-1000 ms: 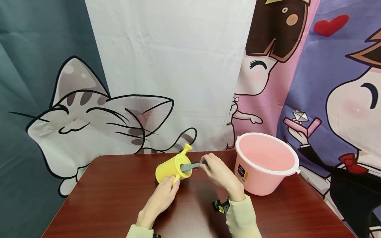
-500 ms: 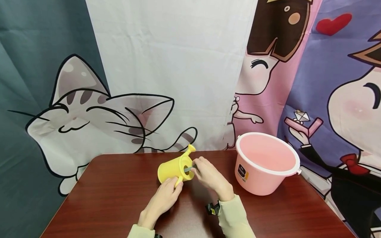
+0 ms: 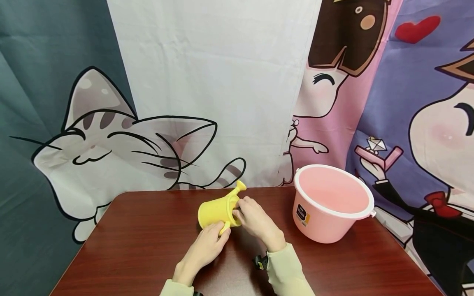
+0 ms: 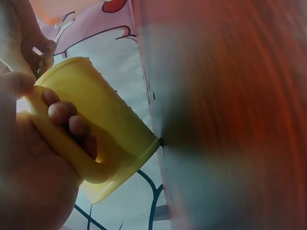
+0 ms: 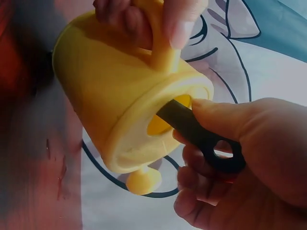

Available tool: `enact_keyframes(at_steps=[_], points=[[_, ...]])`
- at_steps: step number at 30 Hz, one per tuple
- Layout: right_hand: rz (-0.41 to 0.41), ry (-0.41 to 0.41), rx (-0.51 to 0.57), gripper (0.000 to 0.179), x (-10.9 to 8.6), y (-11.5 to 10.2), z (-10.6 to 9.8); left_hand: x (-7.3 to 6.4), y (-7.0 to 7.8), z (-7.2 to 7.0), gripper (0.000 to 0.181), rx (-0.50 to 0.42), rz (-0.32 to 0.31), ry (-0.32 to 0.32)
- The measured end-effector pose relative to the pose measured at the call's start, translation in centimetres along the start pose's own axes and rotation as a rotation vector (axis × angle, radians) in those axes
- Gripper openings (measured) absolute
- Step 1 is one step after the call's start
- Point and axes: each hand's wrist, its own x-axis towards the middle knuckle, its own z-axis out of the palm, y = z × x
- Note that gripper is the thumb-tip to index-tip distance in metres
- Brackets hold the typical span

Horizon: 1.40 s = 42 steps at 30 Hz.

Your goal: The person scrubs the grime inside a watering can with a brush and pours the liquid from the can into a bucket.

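Note:
A yellow watering can leans over the brown table, its round mouth turned to the right and its spout pointing up and back. My left hand grips the can's handle, fingers curled through the loop. Right at the mouth, my right hand pinches a dark, flat-handled tool with a round hole at the handle's end. The tool's front part reaches into the opening, hidden by the can; cannot tell its exact kind.
Right of the hands a pink bucket with a white rim stands on the brown table. A printed cloth backdrop hangs behind the table's far edge.
My right hand has moved left, sliding the tool deeper into the watering can until its blade no longer shows in the head view. The can has shifted slightly to the right.

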Motion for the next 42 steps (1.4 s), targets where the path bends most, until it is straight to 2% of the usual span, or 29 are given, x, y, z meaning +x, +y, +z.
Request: enact_keyframes(at_steps=[3,8,11,19,29,42], points=[[0.004,0.003,-0.015,0.012,0.0,0.1,0.4,-0.1,0.0,-0.1,0.027,-0.023,0.005,-0.014],[0.040,-0.031,-0.015,0.015,0.0,0.1,0.6,-0.2,0.0,-0.3,0.028,-0.073,-0.042,-0.039],[0.062,-0.054,-0.011,0.016,-0.1,0.0,0.6,-0.2,0.0,-0.4,0.029,-0.071,-0.058,-0.046],[0.096,-0.106,0.039,0.014,0.0,0.0,0.4,-0.2,-0.3,-0.5,0.029,-0.087,-0.056,-0.035],[0.058,-0.108,0.086,0.022,-0.1,-0.1,-0.1,-0.2,-0.6,-0.7,0.032,-0.107,-0.051,-0.020],[0.137,-0.152,0.179,0.012,-0.2,0.4,-1.3,-0.3,-0.9,-0.9,0.034,-0.130,-0.056,-0.022]])
